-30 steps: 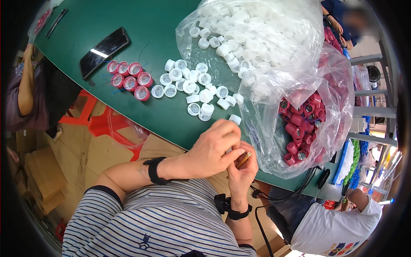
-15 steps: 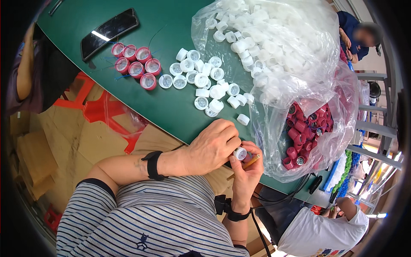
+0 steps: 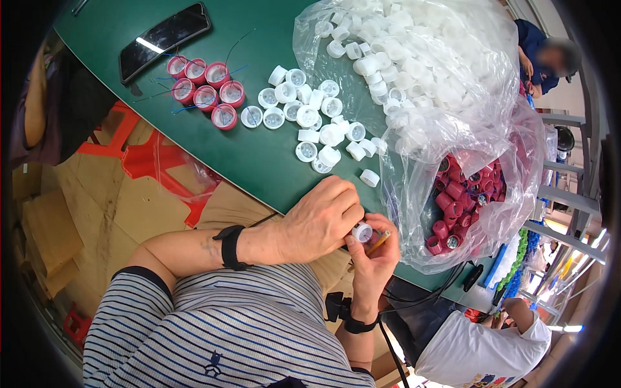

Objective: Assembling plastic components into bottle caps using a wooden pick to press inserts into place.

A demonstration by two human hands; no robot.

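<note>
Close to the table's front edge, both of my hands meet around a small white plastic cap (image 3: 362, 232), its round face turned toward me. My right hand (image 3: 375, 257) is closed, with thumb and fingers pinching the cap. A thin yellowish-brown stick (image 3: 380, 242) also lies in its grip and juts out past the thumb. Curled over the cap's left side is my left hand (image 3: 323, 213); its fingertips are hidden, so what they pinch does not show. A single loose white cap (image 3: 369, 178) lies just beyond my hands.
Several white caps (image 3: 307, 116) lie loose on the green table (image 3: 259, 174). Red cups with wires (image 3: 206, 97) and a phone (image 3: 165, 42) are farther left. Clear bags hold white caps (image 3: 427, 71) and red cups (image 3: 456, 200). Other people sit around the table.
My hands hold nearly the same pose around the cap. The stick in my right hand has tilted slightly. The whole view has shifted a little.
</note>
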